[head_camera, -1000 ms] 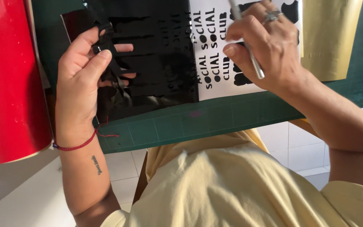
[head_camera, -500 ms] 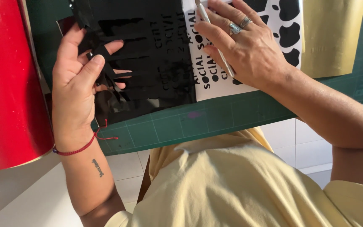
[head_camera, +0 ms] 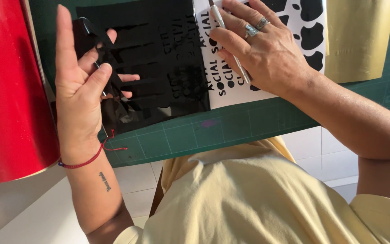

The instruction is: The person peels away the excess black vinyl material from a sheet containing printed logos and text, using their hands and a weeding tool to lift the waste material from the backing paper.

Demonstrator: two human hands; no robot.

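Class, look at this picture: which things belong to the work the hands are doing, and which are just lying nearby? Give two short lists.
In use:
left hand lifting black film strips
right hand holding a thin tool
black sheet
white backing sheet
green cutting mat

Lying about:
red roll
gold sheet

Pale yellow shirt (head_camera: 249,199), bare forearms. Left hand (head_camera: 80,99) has a red string bracelet (head_camera: 82,161) (small tattoo just below, around 6 o'clock), and the right hand (head_camera: 267,49) wears two silver rings (head_camera: 256,27).
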